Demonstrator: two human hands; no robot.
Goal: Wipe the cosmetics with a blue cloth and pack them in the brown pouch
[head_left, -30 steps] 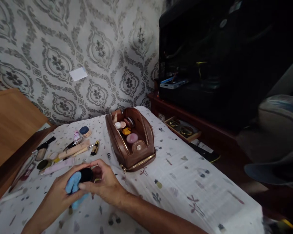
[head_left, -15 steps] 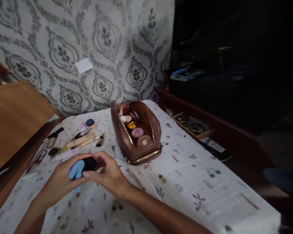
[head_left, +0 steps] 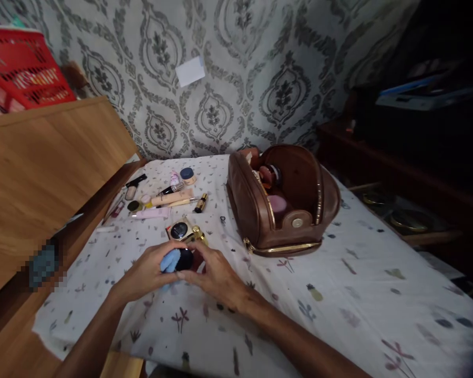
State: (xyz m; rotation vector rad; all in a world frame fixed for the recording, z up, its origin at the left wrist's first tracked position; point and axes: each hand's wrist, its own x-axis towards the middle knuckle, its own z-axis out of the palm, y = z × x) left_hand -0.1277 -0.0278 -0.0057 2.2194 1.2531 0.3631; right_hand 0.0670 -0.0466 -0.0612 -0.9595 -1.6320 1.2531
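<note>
In front of me, above the bed-like printed white cloth (head_left: 213,336), both hands meet. My left hand (head_left: 142,273) is closed on a light blue cloth (head_left: 169,261), bunched against a small black round item (head_left: 186,259). My right hand (head_left: 218,275) grips that black item from the other side; its exact kind is hidden by fingers. Just beyond the hands lie a compact (head_left: 178,230) with a dark round centre and a small gold bottle (head_left: 199,235). To the right stands a brown makeup bag (head_left: 246,210), unzipped, with several cosmetics inside, among them a pink round item (head_left: 277,203).
Several cosmetics are spread at the back left, including a pale pink tube (head_left: 152,213), a beige tube (head_left: 173,197) and a jar with a dark blue lid (head_left: 187,175). A wooden panel (head_left: 59,157) borders the left; a red basket (head_left: 27,68) sits behind it. Dark furniture stands right.
My view has swung left, so the bag and hands appear farther right. Red basket and compact have come into sight. Both hands still hold the blue cloth and black item together.
</note>
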